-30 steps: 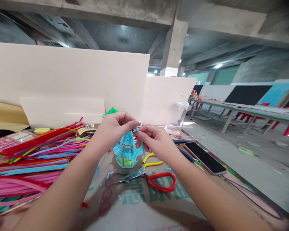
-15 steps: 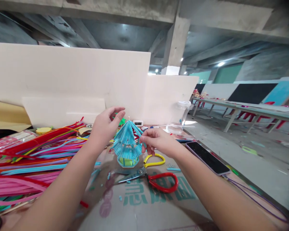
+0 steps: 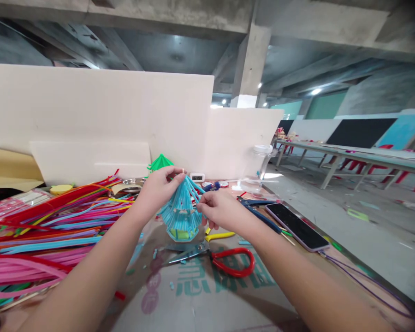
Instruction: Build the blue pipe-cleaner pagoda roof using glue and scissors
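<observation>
A small blue pagoda model (image 3: pixel 180 214) with a tiered, ribbed roof stands upright on the cardboard. At its peak, my left hand (image 3: pixel 159 190) is closed, thumb and fingers pinching the tip. My right hand (image 3: pixel 223 210) is closed at the right side of the roof, its fingertips on a blue pipe cleaner (image 3: pixel 195 183) that slopes down from the peak. Parts of the roof are covered by both hands. In front of the model lie scissors (image 3: pixel 232 262) with one red and one yellow handle, blades pointing left. Small blue cuttings are scattered around them.
Bundles of coloured pipe cleaners (image 3: pixel 31 263) cover the left side. Pliers (image 3: pixel 263 216) and a phone (image 3: pixel 297 227) lie at right, near the table edge. Behind are a green roof-like piece (image 3: pixel 161 161), a small digital meter (image 3: pixel 197 177), a clear jar (image 3: pixel 261 163) and white boards (image 3: pixel 100 106).
My left hand has come down onto the model's peak and its fingers have closed there. My right hand has shifted slightly left and up. The green piece behind is more exposed.
</observation>
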The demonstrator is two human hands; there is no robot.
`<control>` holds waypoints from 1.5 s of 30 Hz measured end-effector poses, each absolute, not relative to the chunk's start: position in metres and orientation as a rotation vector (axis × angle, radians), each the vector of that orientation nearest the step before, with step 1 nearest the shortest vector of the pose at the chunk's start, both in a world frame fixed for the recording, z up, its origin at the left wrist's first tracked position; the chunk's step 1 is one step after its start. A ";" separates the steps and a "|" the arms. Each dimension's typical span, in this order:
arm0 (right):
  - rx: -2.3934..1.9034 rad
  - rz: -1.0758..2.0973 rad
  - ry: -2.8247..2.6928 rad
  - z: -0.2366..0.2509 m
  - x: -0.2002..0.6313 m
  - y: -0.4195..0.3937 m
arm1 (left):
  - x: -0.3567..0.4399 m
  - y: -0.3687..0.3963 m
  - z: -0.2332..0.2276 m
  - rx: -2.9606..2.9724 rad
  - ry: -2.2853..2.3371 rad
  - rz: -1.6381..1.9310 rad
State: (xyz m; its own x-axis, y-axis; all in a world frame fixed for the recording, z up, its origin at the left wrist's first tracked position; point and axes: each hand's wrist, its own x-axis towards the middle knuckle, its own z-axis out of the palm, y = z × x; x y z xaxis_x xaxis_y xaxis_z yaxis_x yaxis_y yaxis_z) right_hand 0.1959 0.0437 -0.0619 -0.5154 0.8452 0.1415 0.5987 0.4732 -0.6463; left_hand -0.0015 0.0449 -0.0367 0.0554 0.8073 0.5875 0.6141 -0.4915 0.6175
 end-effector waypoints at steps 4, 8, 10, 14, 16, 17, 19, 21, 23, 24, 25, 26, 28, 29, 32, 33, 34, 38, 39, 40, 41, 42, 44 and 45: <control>-1.191 0.789 -2.238 -0.068 0.192 0.047 | -0.002 0.044 -0.035 2.093 1.451 1.409; -1.194 0.905 -2.167 -0.065 0.188 0.043 | -0.002 0.042 -0.034 2.093 1.453 1.412; -1.193 0.953 -2.139 -0.063 0.187 0.041 | -0.003 0.043 -0.034 2.091 1.411 1.415; -1.178 0.988 -2.153 -0.064 0.185 0.039 | -0.004 0.044 -0.034 2.035 1.331 1.417; -1.170 0.970 -2.179 -0.066 0.186 0.040 | -0.003 0.043 -0.034 2.020 1.327 1.401; -1.170 0.958 -2.188 -0.067 0.186 0.040 | -0.002 0.042 -0.033 2.017 1.327 1.392; -1.166 0.941 -2.203 -0.067 0.187 0.040 | 0.000 0.039 -0.032 2.034 1.342 1.382; -1.154 0.934 -2.217 -0.067 0.187 0.040 | 0.002 0.036 -0.031 2.083 1.385 1.379; -1.139 0.928 -2.230 -0.067 0.187 0.038 | 0.004 0.035 -0.031 2.138 1.429 1.371; -1.132 0.924 -2.236 -0.068 0.187 0.037 | 0.004 0.034 -0.031 2.155 1.439 1.366; -1.126 0.916 -2.240 -0.068 0.187 0.037 | 0.004 0.034 -0.031 2.163 1.438 1.362; -1.119 0.909 -2.243 -0.068 0.187 0.036 | 0.004 0.034 -0.031 2.167 1.434 1.357; -1.108 0.911 -2.243 -0.069 0.186 0.035 | 0.004 0.034 -0.031 2.172 1.430 1.353; -1.110 0.924 -2.238 -0.069 0.186 0.035 | 0.004 0.034 -0.030 2.175 1.430 1.352; -1.114 1.013 -2.236 -0.070 0.186 0.036 | 0.004 0.034 -0.030 2.175 1.422 1.352; -1.108 1.045 -2.241 -0.069 0.186 0.036 | 0.004 0.035 -0.030 2.173 1.413 1.353; -1.100 1.071 -2.245 -0.069 0.187 0.037 | 0.004 0.035 -0.031 2.170 1.407 1.353; -1.083 1.114 -2.235 -0.068 0.186 0.037 | 0.003 0.036 -0.031 2.168 1.403 1.356; -1.089 1.115 -2.235 -0.067 0.186 0.036 | 0.002 0.036 -0.031 2.169 1.405 1.356; -1.097 1.110 -2.242 -0.067 0.185 0.036 | 0.002 0.036 -0.031 2.170 1.406 1.356; -1.106 1.091 -2.252 -0.067 0.185 0.035 | 0.001 0.037 -0.031 2.172 1.407 1.355; -1.113 1.054 -2.264 -0.067 0.184 0.034 | 0.001 0.037 -0.032 2.174 1.407 1.355; -1.123 0.951 -2.278 -0.067 0.183 0.031 | -0.001 0.039 -0.032 2.180 1.400 1.359; -1.125 0.901 -2.280 -0.067 0.183 0.030 | -0.001 0.039 -0.032 2.181 1.395 1.358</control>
